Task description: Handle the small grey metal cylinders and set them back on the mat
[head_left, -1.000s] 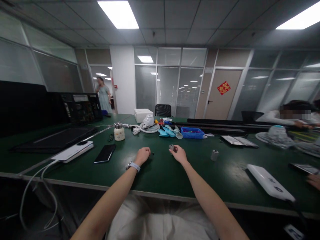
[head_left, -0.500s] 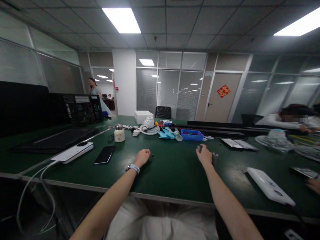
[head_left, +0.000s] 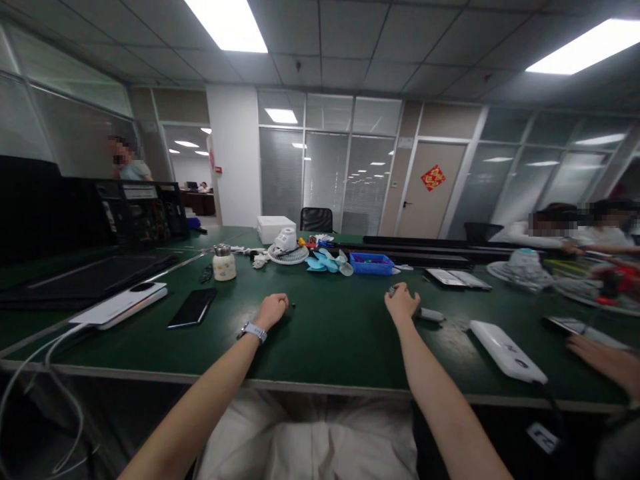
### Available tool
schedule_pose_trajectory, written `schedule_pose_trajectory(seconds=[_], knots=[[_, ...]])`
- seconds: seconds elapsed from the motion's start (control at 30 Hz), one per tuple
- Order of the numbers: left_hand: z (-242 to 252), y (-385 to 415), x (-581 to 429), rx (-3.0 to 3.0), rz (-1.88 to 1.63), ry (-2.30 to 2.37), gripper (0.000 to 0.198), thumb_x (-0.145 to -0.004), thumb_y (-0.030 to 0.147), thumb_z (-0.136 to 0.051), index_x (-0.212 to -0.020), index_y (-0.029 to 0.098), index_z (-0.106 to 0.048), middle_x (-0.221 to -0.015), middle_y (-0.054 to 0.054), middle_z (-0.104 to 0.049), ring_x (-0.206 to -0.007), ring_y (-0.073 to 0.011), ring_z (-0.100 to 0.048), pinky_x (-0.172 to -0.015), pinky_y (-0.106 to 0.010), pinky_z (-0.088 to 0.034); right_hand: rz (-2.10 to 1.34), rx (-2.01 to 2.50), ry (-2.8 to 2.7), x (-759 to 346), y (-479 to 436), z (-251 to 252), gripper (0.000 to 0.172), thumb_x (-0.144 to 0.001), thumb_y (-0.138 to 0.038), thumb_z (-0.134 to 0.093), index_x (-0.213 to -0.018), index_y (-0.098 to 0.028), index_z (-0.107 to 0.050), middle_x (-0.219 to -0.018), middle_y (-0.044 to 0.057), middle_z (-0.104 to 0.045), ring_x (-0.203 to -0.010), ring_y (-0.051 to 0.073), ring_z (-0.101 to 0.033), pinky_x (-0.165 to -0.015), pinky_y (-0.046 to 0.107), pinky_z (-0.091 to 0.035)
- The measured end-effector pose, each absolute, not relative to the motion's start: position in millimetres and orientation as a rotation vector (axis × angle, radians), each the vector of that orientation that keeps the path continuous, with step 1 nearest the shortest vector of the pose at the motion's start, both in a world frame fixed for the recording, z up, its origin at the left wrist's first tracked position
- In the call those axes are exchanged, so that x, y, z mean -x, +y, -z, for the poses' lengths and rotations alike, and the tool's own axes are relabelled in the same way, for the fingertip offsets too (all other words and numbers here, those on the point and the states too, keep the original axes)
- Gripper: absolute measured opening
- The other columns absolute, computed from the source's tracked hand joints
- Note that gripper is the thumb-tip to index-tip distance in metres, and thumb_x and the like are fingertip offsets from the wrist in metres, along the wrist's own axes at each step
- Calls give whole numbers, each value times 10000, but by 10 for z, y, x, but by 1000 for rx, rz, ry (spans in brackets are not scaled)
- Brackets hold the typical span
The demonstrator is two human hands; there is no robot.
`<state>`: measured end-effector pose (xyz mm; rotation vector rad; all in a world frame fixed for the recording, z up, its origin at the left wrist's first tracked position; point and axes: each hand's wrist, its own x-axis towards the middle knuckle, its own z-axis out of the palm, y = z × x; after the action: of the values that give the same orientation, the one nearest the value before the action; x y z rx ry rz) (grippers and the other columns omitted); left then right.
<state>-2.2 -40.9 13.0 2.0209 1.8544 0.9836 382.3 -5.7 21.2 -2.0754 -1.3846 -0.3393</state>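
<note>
Surface [head_left: 330, 353], dark green, runs from its near edge out beneath both hands. Nearest, well to the right of the right fingers, lies a white oblong device [head_left: 505, 348]; farther right a co-worker's hand [head_left: 605, 360], showing more fully than half a second ago, is at a dark flat slab [head_left: 583, 329].

The left hand [head_left: 273, 311], a watch [head_left: 253, 331] at its wrist, has its fingers curled in and close together as before; whether they hold anything cannot be told. Just right of their tips sits a small dark piece [head_left: 293, 305]; well to their left lies a black phone [head_left: 193, 308]. The right hand [head_left: 401, 303] pinches a grey metal cylinder [head_left: 393, 291], mostly hidden, with its outer fingers spread. A second cylinder [head_left: 432, 316], upright in the earlier frame, now lies on its side just right of those fingers.

Beyond the left fingers, to their left, stands a cream jar [head_left: 224, 268], lid on. Beyond the right fingers, to their left, a blue tray [head_left: 373, 269] holds items too small to tell. Light-blue fan blades [head_left: 324, 262] lie beside it; then a white fan guard [head_left: 289, 256] carries a white housing [head_left: 286, 240], with a white box [head_left: 277, 229] behind.
</note>
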Motion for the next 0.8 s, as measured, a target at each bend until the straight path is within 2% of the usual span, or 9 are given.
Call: schedule_pose_trajectory(seconds=[0.1,0.2,0.3,0.37,0.47,0.53,0.67,0.8], knots=[[-108,-377,32,-2015,-956,1869,211,-693,169,-389,-585,211,-566,-608,-11,-607,-646,-166,-554,-582,-248,-340,258,2035,-1385,-3798,-117,-228,320,-821,-265,-560,-1093,-141,-445,-1021,136,-648,-979,243,-620,-913,354,-332],[-108,-348,41,-2014,-910,1893,208,-692,180,-390,-608,215,-577,-604,-8,-602,-632,-170,-547,-569,-252,-329,166,2008,-1408,-3783,-134,-254,342,-825,-261,-573,-1114,-151,-425,-1040,122,-636,-972,224,-616,-860,321,-375],[-144,-375,33,-2021,-898,1907,214,-686,182,-386,-610,213,-583,-618,-10,-609,-646,-171,-548,-577,-252,-330,98,2003,-1364,-3829,-173,-320,423,-806,-342,-610,-1141,-159,-428,-1110,144,-606,-1025,250,-586,-882,353,-379],[-167,-403,23,-2025,-899,1920,217,-684,185,-383,-607,211,-584,-623,-13,-611,-655,-173,-549,-582,-251,-332,175,1997,-1234,-3899,-232,-377,440,-824,-407,-576,-1159,-152,-450,-1151,179,-581,-1098,292,-535,-943,416,-337],[-175,-417,16,-2039,-897,1916,217,-681,193,-382,-609,209,-585,-629,-14,-612,-657,-173,-548,-586,-249,-335,338,2060,-894,-4028,-334,-429,376,-869,-379,-495,-1156,-137,-501,-1202,221,-543,-1191,345,-437,-1012,512,-229],[-168,-413,17,-2048,-898,1905,217,-679,196,-382,-614,206,-588,-635,-15,-612,-659,-173,-547,-587,-249,-336,285,2170,-737,-4099,-381,-420,370,-848,-345,-523,-1151,-133,-526,-1249,233,-509,-1224,368,-391,-1015,545,-204],[-154,-407,19,-2039,-910,1901,222,-676,195,-378,-621,204,-593,-638,-17,-609,-661,-173,-544,-589,-252,-337,9,2330,-671,-4161,-388,-347,439,-818,-311,-561,-1206,-111,-512,-1305,256,-447,-1243,390,-368,-966,553,-283],[-146,-407,15,-2028,-924,1885,223,-675,185,-377,-621,202,-592,-627,-17,-602,-659,-170,-544,-591,-250,-337,-37,2311,-710,-4189,-349,-298,423,-802,-269,-573,-1195,-117,-539,-1286,262,-444,-1222,377,-390,-909,497,-366]])
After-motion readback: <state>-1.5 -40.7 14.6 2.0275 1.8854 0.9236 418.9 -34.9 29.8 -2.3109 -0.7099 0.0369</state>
